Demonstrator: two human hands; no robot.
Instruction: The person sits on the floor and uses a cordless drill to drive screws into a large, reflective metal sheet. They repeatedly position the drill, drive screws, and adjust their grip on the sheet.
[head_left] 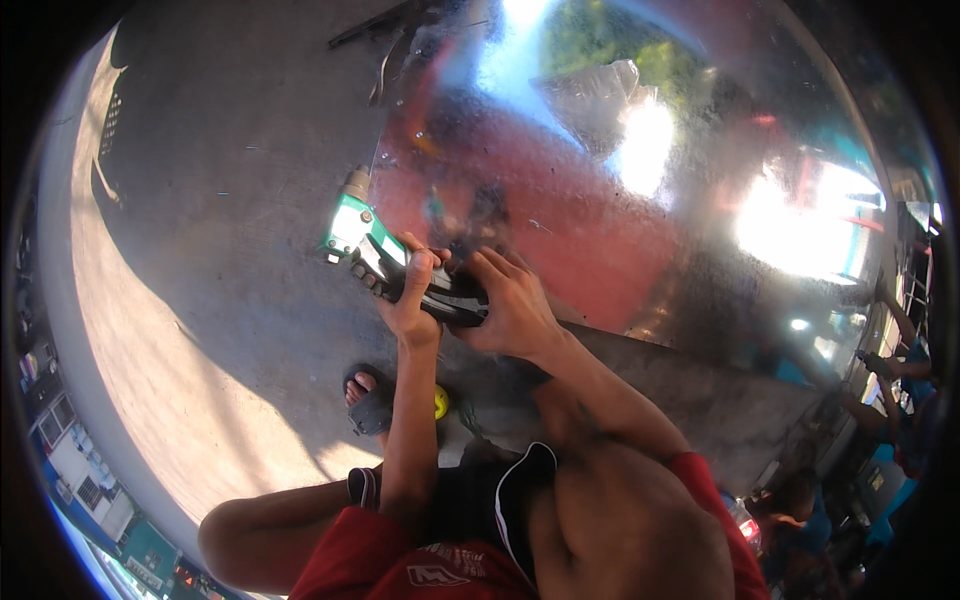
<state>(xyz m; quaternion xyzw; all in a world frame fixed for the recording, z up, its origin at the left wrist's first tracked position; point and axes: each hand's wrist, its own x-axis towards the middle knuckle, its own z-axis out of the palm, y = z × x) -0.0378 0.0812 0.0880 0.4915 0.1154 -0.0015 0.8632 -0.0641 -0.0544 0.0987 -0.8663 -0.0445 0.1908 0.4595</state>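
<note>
A green and black cordless drill (352, 226) is held above the edge of a shiny metal sheet (600, 260). Its grey chuck end points away from me, toward the far left. My left hand (408, 295) is wrapped round the drill's black handle, thumb on top. At the drill's black lower end, my right hand (512, 305) is closed with fingers curled over it and thumb beneath. The right fingertips are in shadow, so exactly what they press on is hard to make out.
Crumpled clear plastic (592, 105) seems to lie on the sheet, amid bright reflections. Dark metal bars (375, 25) are on the concrete floor at the far side. By my sandalled foot (368, 400) is a small yellow round thing (441, 402). Other people (790, 500) are at the right.
</note>
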